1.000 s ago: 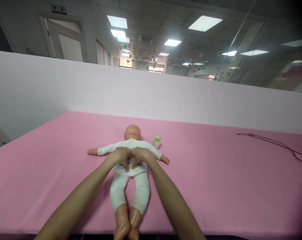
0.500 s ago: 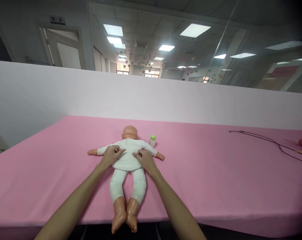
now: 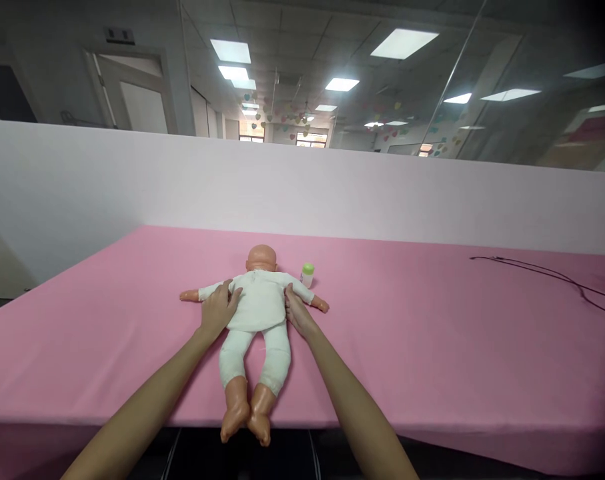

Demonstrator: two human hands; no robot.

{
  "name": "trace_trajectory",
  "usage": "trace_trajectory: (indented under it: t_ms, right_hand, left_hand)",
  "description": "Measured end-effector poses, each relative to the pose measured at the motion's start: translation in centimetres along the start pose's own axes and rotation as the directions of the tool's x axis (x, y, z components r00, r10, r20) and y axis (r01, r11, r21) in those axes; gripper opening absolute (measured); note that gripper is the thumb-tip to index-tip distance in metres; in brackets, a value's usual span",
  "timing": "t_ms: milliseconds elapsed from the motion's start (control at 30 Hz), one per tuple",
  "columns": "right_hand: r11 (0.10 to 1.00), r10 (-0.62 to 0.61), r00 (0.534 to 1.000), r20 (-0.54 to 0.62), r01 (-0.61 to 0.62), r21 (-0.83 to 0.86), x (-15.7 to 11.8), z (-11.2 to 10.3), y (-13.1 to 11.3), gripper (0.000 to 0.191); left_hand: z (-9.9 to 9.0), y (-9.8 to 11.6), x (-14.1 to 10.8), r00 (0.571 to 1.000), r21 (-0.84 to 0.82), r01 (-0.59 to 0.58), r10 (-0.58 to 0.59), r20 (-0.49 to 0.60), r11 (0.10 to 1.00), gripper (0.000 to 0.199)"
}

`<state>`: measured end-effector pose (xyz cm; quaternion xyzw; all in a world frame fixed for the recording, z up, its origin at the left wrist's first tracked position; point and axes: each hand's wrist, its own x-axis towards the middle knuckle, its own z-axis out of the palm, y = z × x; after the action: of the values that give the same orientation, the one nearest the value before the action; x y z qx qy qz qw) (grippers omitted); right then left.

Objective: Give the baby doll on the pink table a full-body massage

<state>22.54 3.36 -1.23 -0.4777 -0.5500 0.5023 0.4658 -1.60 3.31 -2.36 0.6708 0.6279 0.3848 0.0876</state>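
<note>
A baby doll (image 3: 257,303) in a white top and leggings lies face down, its bare feet reaching past the table's front edge. On the left side of its torso rests my left hand (image 3: 219,311), open, with the thumb apart from the fingers. My right hand (image 3: 298,315) touches the opposite side of the torso below the armpit, open, its thumb pointing up and its fingers partly hidden. Just beyond the doll's right-hand arm in view stands a small bottle (image 3: 307,275) with a green cap.
Pink cloth (image 3: 407,333) covers the table. A thin dark cord (image 3: 537,268) lies at the far right. Behind the table rises a low white wall (image 3: 332,193) with glass above it.
Both hands have moved outward from the middle of the doll's back to its sides, and their curled fingers have straightened. The view has shifted slightly.
</note>
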Motion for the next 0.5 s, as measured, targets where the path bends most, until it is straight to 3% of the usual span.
trace_trajectory:
  t_ms: [100, 233, 400, 500]
  right_hand:
    - [0.966, -0.005, 0.999, 0.046, -0.008, 0.26, 0.2, 0.3, 0.4, 0.064]
    - [0.953, -0.121, 0.991, 0.065, 0.098, 0.286, -0.5, 0.4, 0.3, 0.055]
    - [0.975, -0.113, 0.986, 0.122, 0.086, 0.205, -1.9, 0.2, -0.8, 0.052]
    - [0.994, -0.087, 0.992, 0.09, 0.092, -0.063, -2.0, 0.2, -1.2, 0.041]
  left_hand:
    - [0.4, -0.8, -0.1, 0.998, -0.13, 0.07, -0.069, 0.012, 0.989, 0.054]
    - [0.5, -1.5, 0.2, 0.998, -0.418, 0.063, -0.066, 0.007, 0.906, 0.056]
    - [-0.2, -1.2, 0.0, 0.997, -0.474, 0.003, 0.031, 0.064, 0.88, 0.042]
    - [-0.4, -1.0, -0.3, 0.998, -0.31, -0.011, 0.029, 0.051, 0.951, 0.043]
